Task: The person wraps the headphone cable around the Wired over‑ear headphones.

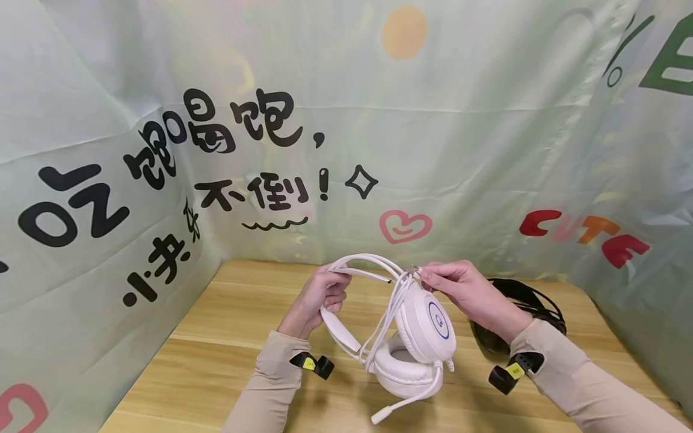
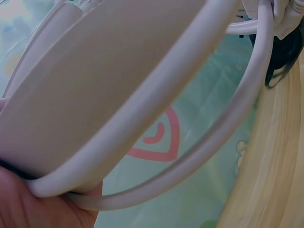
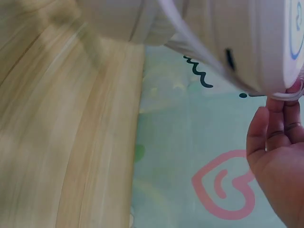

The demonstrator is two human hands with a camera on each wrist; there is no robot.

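A white over-ear headset (image 1: 425,322) is held up over the wooden table, one ear cup above the other. My left hand (image 1: 323,291) grips its headband (image 2: 95,90), with fingers curled round it. White cable (image 1: 391,319) runs in several strands round the headset beside the upper ear cup. At the top of that cup, my right hand (image 1: 460,282) pinches the white cable (image 3: 287,96) between thumb and fingers. A small shiny bit shows by the fingertips, too small to make out. The boom microphone (image 1: 381,415) points down from the lower ear cup (image 1: 406,370).
Behind my right wrist a black object with thin black cords (image 1: 536,300) lies on the table (image 1: 216,337), partly hidden by the arm. A printed pale green cloth (image 1: 465,168) hangs round the table's back and sides. Each wrist wears a black strap with a small camera (image 1: 503,379).
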